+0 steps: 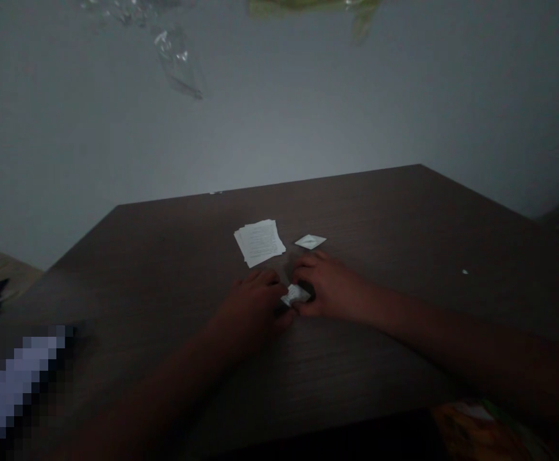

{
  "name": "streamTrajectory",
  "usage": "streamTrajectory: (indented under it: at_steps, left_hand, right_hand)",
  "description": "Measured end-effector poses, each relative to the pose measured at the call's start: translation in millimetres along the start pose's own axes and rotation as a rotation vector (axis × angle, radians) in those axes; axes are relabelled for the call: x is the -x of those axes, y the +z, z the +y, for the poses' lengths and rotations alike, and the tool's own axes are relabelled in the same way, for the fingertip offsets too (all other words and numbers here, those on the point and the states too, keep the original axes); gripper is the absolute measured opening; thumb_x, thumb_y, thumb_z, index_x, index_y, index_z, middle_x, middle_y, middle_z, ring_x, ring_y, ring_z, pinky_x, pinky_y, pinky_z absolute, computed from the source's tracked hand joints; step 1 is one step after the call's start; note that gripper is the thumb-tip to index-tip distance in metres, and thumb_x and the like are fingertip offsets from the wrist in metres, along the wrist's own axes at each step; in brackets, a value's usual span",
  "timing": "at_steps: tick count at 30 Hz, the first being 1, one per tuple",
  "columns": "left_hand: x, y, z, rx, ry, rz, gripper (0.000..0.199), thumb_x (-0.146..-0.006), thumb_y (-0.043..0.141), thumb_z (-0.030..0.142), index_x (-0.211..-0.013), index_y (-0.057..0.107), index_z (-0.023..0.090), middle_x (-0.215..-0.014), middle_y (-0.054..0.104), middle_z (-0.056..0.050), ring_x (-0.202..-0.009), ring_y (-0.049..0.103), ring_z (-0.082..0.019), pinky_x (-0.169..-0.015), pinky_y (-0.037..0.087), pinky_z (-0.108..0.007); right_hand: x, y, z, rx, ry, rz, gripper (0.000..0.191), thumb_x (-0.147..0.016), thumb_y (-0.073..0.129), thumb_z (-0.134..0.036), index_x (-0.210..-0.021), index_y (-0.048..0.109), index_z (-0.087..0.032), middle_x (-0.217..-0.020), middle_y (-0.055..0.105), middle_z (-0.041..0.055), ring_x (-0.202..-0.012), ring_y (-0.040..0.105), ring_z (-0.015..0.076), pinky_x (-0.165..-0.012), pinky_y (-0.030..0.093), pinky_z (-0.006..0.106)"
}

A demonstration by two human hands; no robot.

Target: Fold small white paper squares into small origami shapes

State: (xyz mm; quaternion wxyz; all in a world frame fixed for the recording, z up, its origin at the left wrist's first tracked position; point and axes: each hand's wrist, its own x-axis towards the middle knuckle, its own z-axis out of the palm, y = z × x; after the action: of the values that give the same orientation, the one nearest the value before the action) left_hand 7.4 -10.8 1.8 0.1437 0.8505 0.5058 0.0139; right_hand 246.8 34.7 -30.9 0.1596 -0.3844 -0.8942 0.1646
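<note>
Resting between two bare hands, low over the middle of the dark brown wood-grain worktop (385,211), is a small white piece of folded paper (296,294). The left hand (257,301) has a narrow grip, fingers and thumb closed on the paper's left end. The right hand (327,285) curls round the other side (whether its grip pinches the paper, I cannot tell). Just beyond the right fingers lies a flat white diamond-shaped paper (310,241); to its left sits an uneven stack of white printed paper sheets (260,242). Farther right is a tiny white scrap (465,272). Behind rises a plain grey wall (308,115), with crinkled clear plastic (178,61) at upper left.
</note>
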Motion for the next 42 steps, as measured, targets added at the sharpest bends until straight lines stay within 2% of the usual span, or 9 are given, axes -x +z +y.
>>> streamTrajectory:
  at_steps: [5,11,13,18,21,24,30,37,42]
  left_hand:
    - [2.5,-0.5,-2.4,0.018,0.018,0.016,0.021,-0.103,0.091,0.027,-0.124,0.092,0.027,-0.137,0.084,-0.011,-0.135,0.080,-0.041,-0.120,0.065,-0.063]
    - [6.0,-12.5,4.9,0.032,-0.002,-0.032,0.020,-0.105,0.085,0.022,-0.124,0.091,0.025,-0.140,0.084,-0.012,-0.137,0.081,-0.040,-0.122,0.065,-0.063]
    - [6.6,-12.1,5.7,0.032,0.003,-0.018,0.020,-0.106,0.084,0.022,-0.124,0.091,0.025,-0.139,0.085,-0.012,-0.135,0.081,-0.040,-0.121,0.065,-0.063]
    - [5.2,-1.0,3.0,0.023,0.011,0.046,0.017,-0.108,0.083,0.026,-0.123,0.090,0.025,-0.135,0.085,-0.012,-0.133,0.081,-0.040,-0.116,0.066,-0.061]
    - [4.7,0.7,2.4,0.002,0.016,0.045,0.015,-0.109,0.082,0.026,-0.122,0.090,0.026,-0.133,0.085,-0.011,-0.133,0.080,-0.039,-0.113,0.066,-0.057]
    - [5.5,-3.6,3.9,-0.004,0.018,0.005,0.018,-0.111,0.079,0.024,-0.125,0.090,0.025,-0.137,0.084,-0.011,-0.136,0.080,-0.039,-0.116,0.065,-0.058]
    - [6.3,-12.1,10.9,-0.035,-0.001,-0.046,0.024,-0.110,0.078,0.021,-0.131,0.089,0.023,-0.143,0.084,-0.013,-0.143,0.078,-0.042,-0.122,0.064,-0.066]
    - [7.4,-8.5,8.2,-0.012,0.022,0.026,0.016,-0.107,0.081,0.021,-0.120,0.088,0.026,-0.138,0.086,-0.012,-0.137,0.080,-0.041,-0.117,0.065,-0.060]
    - [2.5,-0.4,0.8,0.036,0.002,0.047,0.014,-0.108,0.084,0.024,-0.122,0.089,0.025,-0.135,0.085,-0.010,-0.130,0.081,-0.037,-0.116,0.065,-0.057]
  right_hand:
    - [2.7,-3.6,-6.7,0.045,0.000,-0.039,0.037,-0.094,0.106,-0.041,-0.121,0.090,-0.021,-0.136,0.081,0.0179,-0.138,0.072,0.0461,-0.113,0.065,0.062]
    - [9.5,-5.2,-6.7,-0.004,-0.017,-0.035,0.047,-0.090,0.110,-0.049,-0.124,0.089,-0.023,-0.146,0.080,0.0186,-0.145,0.070,0.0479,-0.119,0.063,0.065]
    - [9.6,-4.9,-3.0,-0.050,-0.031,-0.019,0.042,-0.092,0.109,-0.045,-0.124,0.090,-0.025,-0.146,0.082,0.0160,-0.145,0.071,0.0450,-0.121,0.062,0.063]
    - [3.0,1.8,8.8,-0.113,-0.012,0.051,0.010,-0.106,0.094,-0.031,-0.113,0.090,-0.027,-0.135,0.087,0.0115,-0.135,0.077,0.0370,-0.119,0.061,0.057]
    - [0.8,5.6,12.1,-0.116,-0.022,0.067,0.006,-0.107,0.093,-0.028,-0.112,0.090,-0.025,-0.132,0.087,0.0122,-0.133,0.078,0.0373,-0.118,0.060,0.058]
    - [1.5,6.7,12.4,-0.114,-0.030,0.077,0.002,-0.109,0.090,-0.027,-0.111,0.090,-0.026,-0.130,0.087,0.0116,-0.131,0.078,0.0363,-0.117,0.060,0.057]
    - [2.6,6.0,7.4,-0.059,0.001,0.063,0.017,-0.103,0.097,-0.034,-0.116,0.090,-0.026,-0.133,0.086,0.0127,-0.132,0.075,0.0392,-0.114,0.061,0.057]
    - [8.4,0.3,-6.4,0.022,0.027,-0.022,0.038,-0.096,0.103,-0.042,-0.125,0.088,-0.023,-0.144,0.082,0.0183,-0.142,0.070,0.0476,-0.109,0.062,0.060]
    - [14.0,-5.7,-6.4,-0.022,0.011,-0.045,0.051,-0.091,0.109,-0.045,-0.132,0.087,-0.024,-0.155,0.080,0.0179,-0.149,0.069,0.0486,-0.117,0.060,0.064]
